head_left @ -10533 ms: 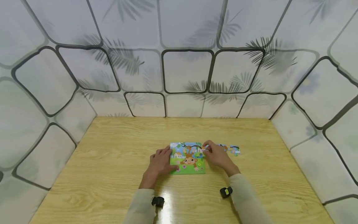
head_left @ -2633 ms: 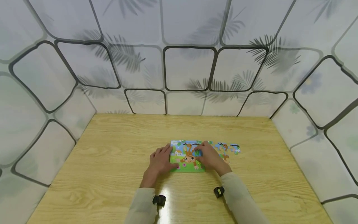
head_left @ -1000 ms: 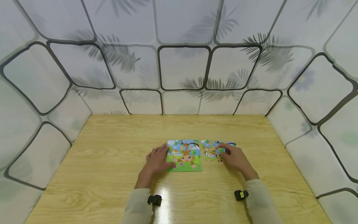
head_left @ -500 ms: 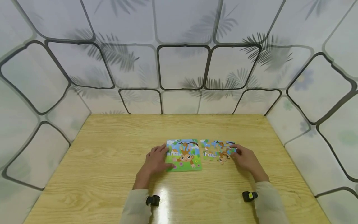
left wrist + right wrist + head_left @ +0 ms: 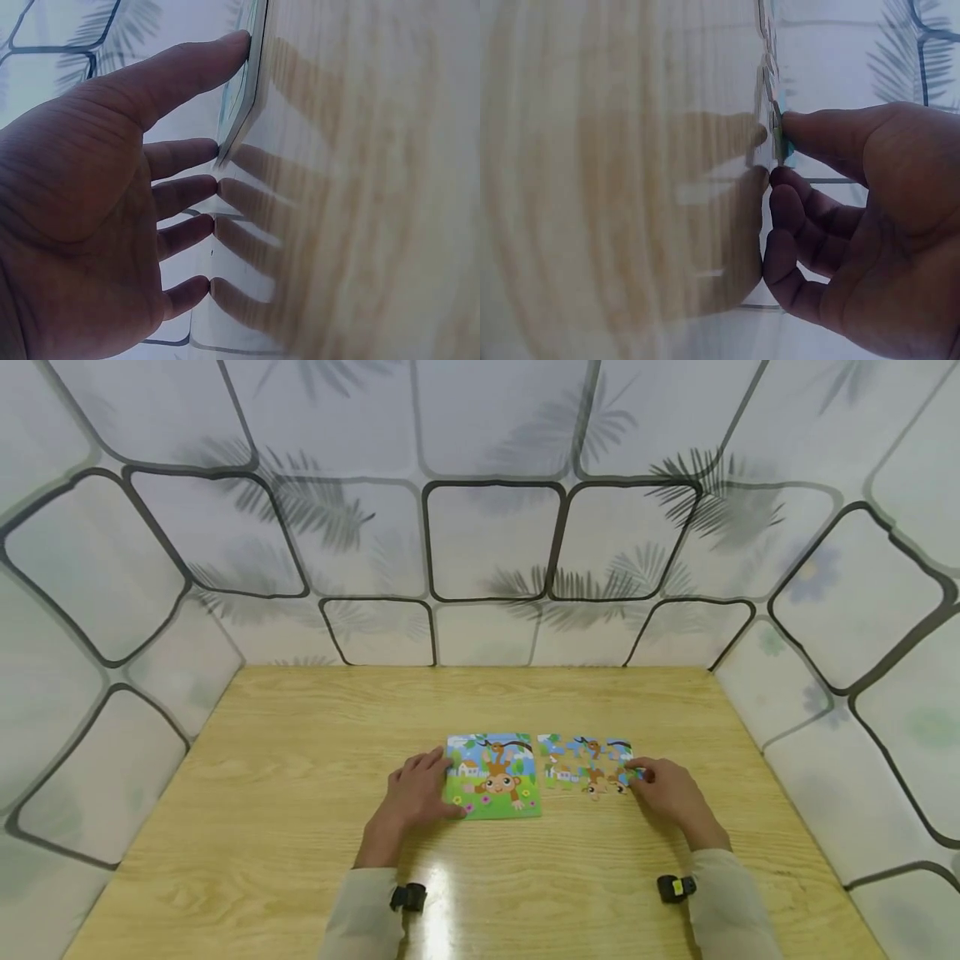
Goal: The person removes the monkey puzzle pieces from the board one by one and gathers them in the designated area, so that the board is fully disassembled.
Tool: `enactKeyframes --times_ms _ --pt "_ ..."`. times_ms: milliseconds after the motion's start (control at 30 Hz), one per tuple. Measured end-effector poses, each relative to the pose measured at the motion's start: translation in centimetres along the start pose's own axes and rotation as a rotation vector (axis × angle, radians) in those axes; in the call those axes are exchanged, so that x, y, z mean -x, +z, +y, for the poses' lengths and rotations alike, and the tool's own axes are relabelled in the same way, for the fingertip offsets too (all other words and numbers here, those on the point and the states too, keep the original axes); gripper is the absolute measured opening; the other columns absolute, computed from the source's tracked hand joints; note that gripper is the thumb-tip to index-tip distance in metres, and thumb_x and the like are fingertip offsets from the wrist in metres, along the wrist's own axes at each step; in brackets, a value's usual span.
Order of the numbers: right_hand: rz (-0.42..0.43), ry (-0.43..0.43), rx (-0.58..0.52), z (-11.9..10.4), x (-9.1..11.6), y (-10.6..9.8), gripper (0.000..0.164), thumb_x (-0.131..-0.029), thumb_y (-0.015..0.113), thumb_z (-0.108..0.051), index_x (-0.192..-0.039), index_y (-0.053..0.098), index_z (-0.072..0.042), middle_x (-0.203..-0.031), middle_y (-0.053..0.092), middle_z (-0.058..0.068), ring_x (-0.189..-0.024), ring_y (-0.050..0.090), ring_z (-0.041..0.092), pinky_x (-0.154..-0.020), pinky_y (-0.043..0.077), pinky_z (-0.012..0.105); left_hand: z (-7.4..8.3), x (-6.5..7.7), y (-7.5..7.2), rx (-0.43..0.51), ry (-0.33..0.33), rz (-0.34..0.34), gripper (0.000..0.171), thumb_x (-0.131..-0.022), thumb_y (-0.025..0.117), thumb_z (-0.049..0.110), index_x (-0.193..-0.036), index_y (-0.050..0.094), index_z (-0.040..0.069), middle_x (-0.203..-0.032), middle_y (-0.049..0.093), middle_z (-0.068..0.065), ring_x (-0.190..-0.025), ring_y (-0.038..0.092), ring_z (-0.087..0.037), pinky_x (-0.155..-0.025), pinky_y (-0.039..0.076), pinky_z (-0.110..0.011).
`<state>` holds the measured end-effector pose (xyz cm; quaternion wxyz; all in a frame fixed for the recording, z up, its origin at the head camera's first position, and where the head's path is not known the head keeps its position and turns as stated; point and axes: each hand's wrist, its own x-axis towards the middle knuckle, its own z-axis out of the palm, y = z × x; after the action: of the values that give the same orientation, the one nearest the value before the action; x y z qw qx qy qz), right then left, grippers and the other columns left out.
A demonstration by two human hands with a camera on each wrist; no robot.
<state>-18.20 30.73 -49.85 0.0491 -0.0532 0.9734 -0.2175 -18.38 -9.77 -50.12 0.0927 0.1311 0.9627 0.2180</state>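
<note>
A square puzzle board (image 5: 498,806) with a monkey, a house and grass lies mid-table. My left hand (image 5: 418,789) rests at its left side. In the left wrist view the thumb (image 5: 225,52) presses the board's edge, and the other fingers, fairly straight, touch down beside it. Right of the board lies a group of jigsaw pieces (image 5: 561,772) showing sky, branch, house and monkey parts. At the group's right end my right hand (image 5: 670,789) pinches a blue-green jigsaw piece (image 5: 788,142) between thumb and forefinger, close over the table, its other fingers curled.
The wooden table (image 5: 315,718) stretches around the board and pieces. A pale patterned fabric wall (image 5: 495,543) encloses its back and both sides. Each sleeve carries a black wrist camera, one on the left (image 5: 408,897) and one on the right (image 5: 677,888).
More jigsaw pieces lie right of the board than 10.5 s ago. My right hand has moved from the board rightward to the group's right end. The left hand has stayed at the board.
</note>
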Motion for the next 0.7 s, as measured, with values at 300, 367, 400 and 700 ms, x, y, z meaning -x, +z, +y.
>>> enactKeyframes --times_ms 300,367,400,700 --pt "0.025 -0.013 -0.047 -2.3 -0.3 0.2 0.033 -0.092 0.061 -0.018 -0.121 0.064 -0.003 -0.093 0.065 0.011 -0.078 0.059 0.021 -0.061 0.047 0.034 -0.1 0.0 -0.3 0.026 0.013 -0.040 0.090 -0.071 0.082 0.047 -0.145 0.044 0.013 -0.157 0.032 -0.010 -0.142 0.031 -0.037 -0.106 0.028 -0.066" --pt "0.024 -0.030 -0.085 -3.5 -0.7 0.4 0.033 -0.093 0.060 -0.018 -0.123 0.064 -0.004 -0.095 0.065 0.012 -0.076 0.059 0.019 -0.059 0.046 0.031 -0.1 0.1 -0.5 0.025 0.009 -0.046 0.091 -0.071 0.082 0.047 -0.145 0.044 0.013 -0.157 0.032 -0.010 -0.142 0.030 -0.037 -0.106 0.028 -0.066" --pt "0.026 -0.037 -0.101 -4.2 -0.9 0.6 0.033 -0.093 0.060 -0.017 -0.123 0.065 -0.004 -0.098 0.065 0.012 -0.076 0.059 0.019 -0.057 0.045 0.030 -0.1 0.1 -0.6 0.023 0.006 -0.050 0.091 -0.071 0.082 0.047 -0.145 0.044 0.013 -0.157 0.032 -0.009 -0.142 0.030 -0.037 -0.107 0.028 -0.065" --pt "-0.030 -0.184 -0.081 -10.6 -2.7 3.9 0.026 -0.091 0.067 -0.020 -0.116 0.070 -0.013 -0.093 0.064 0.003 -0.075 0.058 0.014 -0.062 0.048 0.030 -0.1 0.2 -0.6 0.018 0.012 -0.056 0.091 -0.070 0.083 0.046 -0.145 0.044 0.012 -0.158 0.031 -0.010 -0.143 0.029 -0.037 -0.107 0.028 -0.065"
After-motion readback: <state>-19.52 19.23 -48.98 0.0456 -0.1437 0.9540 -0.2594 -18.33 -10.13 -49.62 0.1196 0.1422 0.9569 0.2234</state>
